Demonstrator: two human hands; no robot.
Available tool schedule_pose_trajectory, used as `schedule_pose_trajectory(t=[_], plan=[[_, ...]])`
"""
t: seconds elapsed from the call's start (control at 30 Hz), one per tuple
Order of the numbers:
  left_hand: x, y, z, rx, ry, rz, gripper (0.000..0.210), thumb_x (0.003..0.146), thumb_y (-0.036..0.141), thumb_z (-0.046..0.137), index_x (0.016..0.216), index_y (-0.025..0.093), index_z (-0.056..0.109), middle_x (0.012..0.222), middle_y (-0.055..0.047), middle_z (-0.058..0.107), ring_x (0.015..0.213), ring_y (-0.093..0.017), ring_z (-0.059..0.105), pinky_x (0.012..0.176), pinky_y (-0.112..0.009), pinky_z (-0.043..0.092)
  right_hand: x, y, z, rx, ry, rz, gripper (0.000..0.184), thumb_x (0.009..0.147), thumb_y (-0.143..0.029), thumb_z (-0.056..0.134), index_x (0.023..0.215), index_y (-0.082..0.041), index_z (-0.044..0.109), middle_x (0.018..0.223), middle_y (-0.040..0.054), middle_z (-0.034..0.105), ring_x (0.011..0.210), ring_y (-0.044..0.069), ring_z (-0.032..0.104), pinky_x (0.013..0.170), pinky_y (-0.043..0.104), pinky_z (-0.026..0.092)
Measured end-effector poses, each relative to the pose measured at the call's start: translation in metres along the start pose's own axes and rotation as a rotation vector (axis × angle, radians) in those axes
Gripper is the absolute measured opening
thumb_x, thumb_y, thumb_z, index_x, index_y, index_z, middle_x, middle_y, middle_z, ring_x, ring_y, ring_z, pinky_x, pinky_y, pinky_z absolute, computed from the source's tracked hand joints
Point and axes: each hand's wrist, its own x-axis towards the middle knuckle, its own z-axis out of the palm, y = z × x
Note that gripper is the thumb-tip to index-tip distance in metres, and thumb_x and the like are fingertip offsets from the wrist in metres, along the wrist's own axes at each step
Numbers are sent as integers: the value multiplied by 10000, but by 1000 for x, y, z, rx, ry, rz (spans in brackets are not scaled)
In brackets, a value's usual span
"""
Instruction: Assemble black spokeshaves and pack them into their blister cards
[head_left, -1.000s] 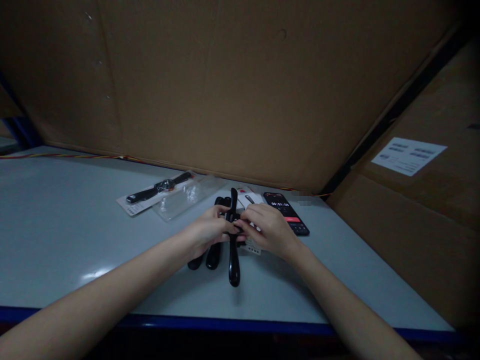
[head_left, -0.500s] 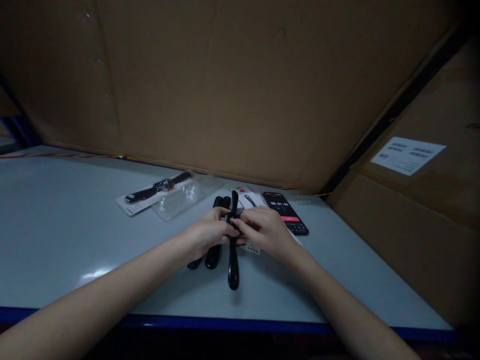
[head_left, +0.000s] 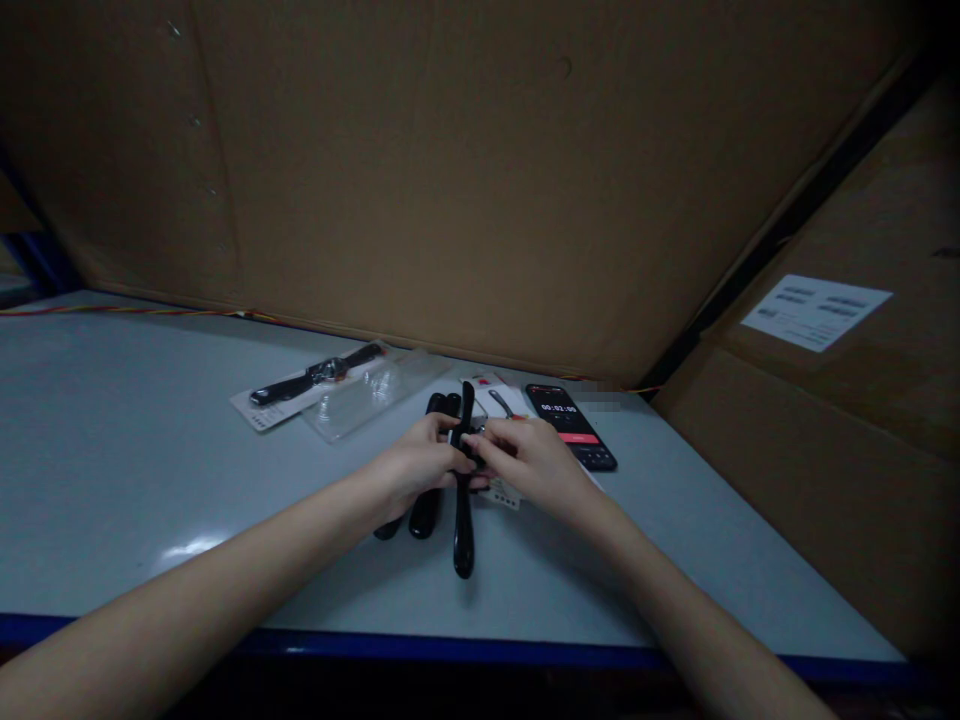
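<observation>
Currently black tool [head_left: 464, 535] clasped in left fingers [head_left: 451, 458], right fingers [head_left: 498, 458] pinching its middle.

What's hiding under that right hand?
Bits of white printed paper card poke out above and below the right hand. The middle is covered, so I can't tell if they're one card. The hand also hides part of a long, glossy black object.

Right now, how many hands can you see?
2: the left hand holding a black-handled tool, and the right hand at the tool's middle, partly hiding it. Neither hand is fully hidden, and no others show.
</observation>
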Motion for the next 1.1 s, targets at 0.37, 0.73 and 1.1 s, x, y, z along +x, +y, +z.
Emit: schedule_pose_trajectory(t=[0.37, 0.73, 1.1], plan=[[4, 1, -1, -49, 22, -68, 614, 585, -95, 528, 1134, 117, 353, 767, -32, 587, 649, -190, 654, 747, -390, 511, -1, 1, -9, 100, -17, -301, 98, 802, -91, 499, 796, -166, 561, 799, 28, 564, 773, 130, 512, 673, 248, 399], [4, 3, -6, -70, -94, -92, 606, 621, -94, 532, 1151, 99, 310, 813, -96, 624, 744, -228, 663, 775, -381, 510, -1, 17, -14, 28, 13, -510, 231, 828, -104, 457, 905, -199, 653, 847, 46, 630, 782, 144, 539, 663, 278, 422], [1, 4, 0, -42, -15, -76, 646, 594, -79, 568, 1164, 104, 325, 754, -43, 608, 690, -202, 659, 752, -381, 507, -1, 8, -14, -92, 14, -415, 196, 834, -160, 459, 906, -162, 642, 776, 65, 596, 743, 166, 500, 642, 293, 386]])
